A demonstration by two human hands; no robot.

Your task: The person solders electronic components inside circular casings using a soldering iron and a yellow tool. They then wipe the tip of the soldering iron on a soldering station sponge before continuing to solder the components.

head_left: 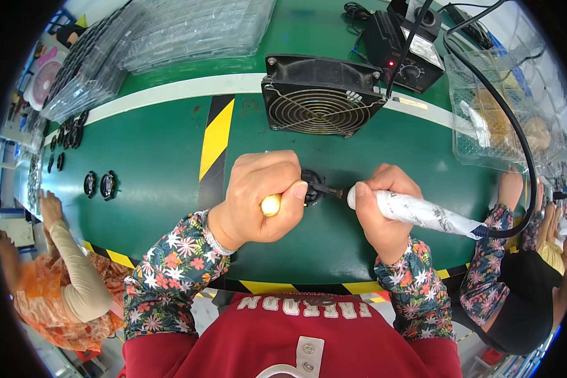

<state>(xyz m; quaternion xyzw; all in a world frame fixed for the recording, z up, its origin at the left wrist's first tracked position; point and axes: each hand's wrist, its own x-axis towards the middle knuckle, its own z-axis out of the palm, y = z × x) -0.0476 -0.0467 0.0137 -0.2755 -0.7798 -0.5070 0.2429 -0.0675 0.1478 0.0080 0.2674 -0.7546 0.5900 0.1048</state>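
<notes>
My right hand (384, 211) is closed round a soldering iron (431, 214), its handle wrapped in white printed paper or tape. The iron's metal tip points left and reaches a small round black part (313, 187) on the green table. In my left hand (258, 189), fingers curled in a fist, is a tool with a rounded yellow end (271, 205) showing between thumb and fingers. The rest of that tool is hidden by the hand. My left fist is right beside the black part and covers its left side.
A black fan (321, 104) stands behind my hands. Farther right are a black soldering station (406, 53) and a clear plastic tray (491, 120). Stacked clear trays (195, 31) and black ring parts (108, 185) lie to the left. Co-workers sit on both sides; the iron's cable (526, 145) arches at right.
</notes>
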